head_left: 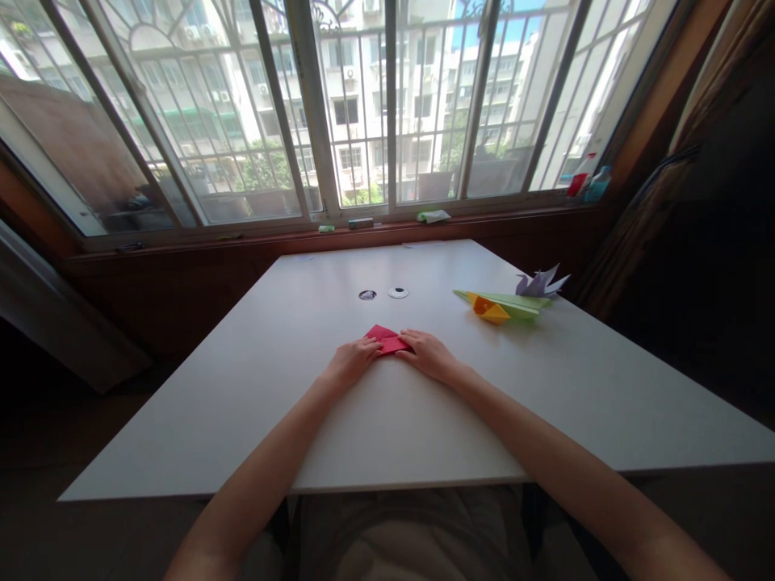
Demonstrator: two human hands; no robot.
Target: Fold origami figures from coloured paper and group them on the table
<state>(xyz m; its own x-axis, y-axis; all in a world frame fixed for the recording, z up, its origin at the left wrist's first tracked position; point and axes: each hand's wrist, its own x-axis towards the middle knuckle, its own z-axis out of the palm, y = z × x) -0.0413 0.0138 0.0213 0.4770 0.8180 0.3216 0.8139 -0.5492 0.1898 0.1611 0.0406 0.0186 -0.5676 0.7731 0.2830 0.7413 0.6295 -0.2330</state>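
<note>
A red folded sheet of origami paper [387, 342] lies on the white table [254, 379], straight in front of me. One corner of it points away from me, and fold lines cross its surface. At its left edge my left hand [353, 359] is closed on the paper, fingers over the top. My right hand [431, 355] grips the right edge, its fingertips resting on the paper and its thumb low near the front edge. Both hands rest on the tabletop. Parts of the paper's sides are hidden under the fingers.
To the right lie a yellow paper boat [488, 309], a light green paper plane [521, 304] and a lilac paper crane [541, 283]. Two round cable holes [367, 295] are set in the table beyond the paper. Small items, including a green-white packet [433, 216], line the windowsill.
</note>
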